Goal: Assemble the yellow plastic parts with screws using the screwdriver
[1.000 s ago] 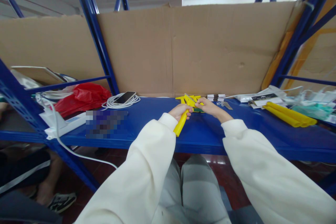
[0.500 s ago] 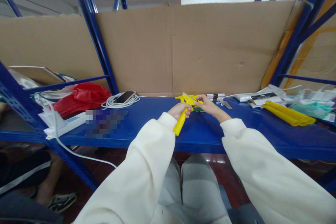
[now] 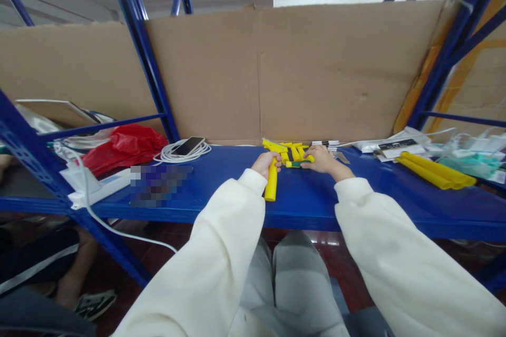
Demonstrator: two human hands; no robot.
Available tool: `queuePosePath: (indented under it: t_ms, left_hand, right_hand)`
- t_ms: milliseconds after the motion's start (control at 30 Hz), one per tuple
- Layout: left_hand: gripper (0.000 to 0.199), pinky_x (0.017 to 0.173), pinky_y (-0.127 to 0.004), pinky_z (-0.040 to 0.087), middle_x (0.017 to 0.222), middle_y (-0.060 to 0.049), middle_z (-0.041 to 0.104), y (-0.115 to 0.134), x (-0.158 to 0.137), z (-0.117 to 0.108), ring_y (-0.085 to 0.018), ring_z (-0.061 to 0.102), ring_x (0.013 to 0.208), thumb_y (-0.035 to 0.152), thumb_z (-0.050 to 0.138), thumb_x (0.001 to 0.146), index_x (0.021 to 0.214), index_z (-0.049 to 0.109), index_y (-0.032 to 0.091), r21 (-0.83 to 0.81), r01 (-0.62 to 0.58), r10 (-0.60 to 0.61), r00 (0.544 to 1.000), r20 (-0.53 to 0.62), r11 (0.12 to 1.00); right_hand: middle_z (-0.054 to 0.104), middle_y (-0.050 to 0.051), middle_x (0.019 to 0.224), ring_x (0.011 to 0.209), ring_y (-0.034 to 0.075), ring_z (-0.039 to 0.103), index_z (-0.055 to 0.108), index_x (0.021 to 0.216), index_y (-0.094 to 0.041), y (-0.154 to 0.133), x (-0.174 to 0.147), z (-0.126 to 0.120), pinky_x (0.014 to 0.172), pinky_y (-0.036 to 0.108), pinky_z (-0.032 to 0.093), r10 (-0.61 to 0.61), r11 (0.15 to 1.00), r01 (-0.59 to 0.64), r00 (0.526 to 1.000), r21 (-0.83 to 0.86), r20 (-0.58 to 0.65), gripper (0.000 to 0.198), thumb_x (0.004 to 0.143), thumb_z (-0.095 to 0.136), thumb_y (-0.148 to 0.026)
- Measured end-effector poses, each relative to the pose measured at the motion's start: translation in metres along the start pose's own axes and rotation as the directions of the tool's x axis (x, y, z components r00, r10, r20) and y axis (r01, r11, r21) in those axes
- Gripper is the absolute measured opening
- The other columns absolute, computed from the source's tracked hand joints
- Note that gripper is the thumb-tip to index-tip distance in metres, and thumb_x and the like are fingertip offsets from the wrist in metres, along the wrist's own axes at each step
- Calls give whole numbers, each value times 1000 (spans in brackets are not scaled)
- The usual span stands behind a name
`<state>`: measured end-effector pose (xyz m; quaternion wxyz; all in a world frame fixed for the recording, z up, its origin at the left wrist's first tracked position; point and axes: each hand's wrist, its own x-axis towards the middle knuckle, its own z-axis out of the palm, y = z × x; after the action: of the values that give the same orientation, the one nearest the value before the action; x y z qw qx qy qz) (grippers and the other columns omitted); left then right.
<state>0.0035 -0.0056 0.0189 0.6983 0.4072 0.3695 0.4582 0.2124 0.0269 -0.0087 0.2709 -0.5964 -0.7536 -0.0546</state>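
Observation:
My left hand (image 3: 267, 164) is closed around a yellow tool with a thick round handle (image 3: 271, 189). The handle's lower end points towards me, and its flat angled head (image 3: 273, 146) sticks out beyond my fingers. To the right, my right hand (image 3: 322, 160) has its fingers on a green-and-yellow screwdriver (image 3: 297, 164), which lies crosswise low over the blue shelf. Behind the screwdriver is a group of small yellow pieces (image 3: 294, 151). Just right of my right hand lie thin metal blades (image 3: 341, 157).
Yellow tubes (image 3: 435, 171) lie on the blue shelf (image 3: 379, 195) at right, near white packets (image 3: 399, 148). A phone (image 3: 188, 146) rests on a coiled white cable (image 3: 166, 156). At left are a red plastic bag (image 3: 122, 148) and a white power strip (image 3: 106, 187). Cardboard (image 3: 316, 73) closes the back.
My right hand has come away from the yellow tool's head and moved right and down to the screwdriver. My left hand has turned the handle more upright.

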Motion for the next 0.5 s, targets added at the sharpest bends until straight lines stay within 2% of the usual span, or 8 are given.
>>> queuePosePath:
  t_ms: [100,300,400,500]
  left_hand:
    - [20,36,-18,26,48,7,40,0,2,-1,-5,31,33,-1,46,68,68,42,19,-29,-29,28,998,-49,999]
    - [21,36,-18,26,47,7,40,-2,3,-2,-4,31,33,-1,47,66,65,41,19,-67,-58,52,995,-90,996]
    - [20,36,-17,26,46,7,40,-2,3,-2,-4,32,32,-1,46,67,65,42,19,-68,-69,61,992,-109,995]
    - [19,35,-18,27,47,7,41,-1,4,-4,-5,32,32,-1,47,66,65,44,18,-67,-61,53,991,-121,996]
  right_hand:
    - [60,11,123,126,35,46,74,98,-27,-2,-8,-8,102,53,39,60,992,-43,988,-119,140,26,75,75,-39]
    - [62,11,114,119,33,52,71,96,-24,0,-7,-5,96,51,44,71,988,-47,984,-149,163,26,72,77,-31]
    - [65,9,102,107,30,58,67,87,-22,6,-4,-2,91,45,48,32,997,-21,988,-81,148,21,70,77,-25]
    - [66,4,87,89,22,63,62,80,-21,14,0,-3,83,37,51,-35,992,20,992,125,119,18,68,75,-19]
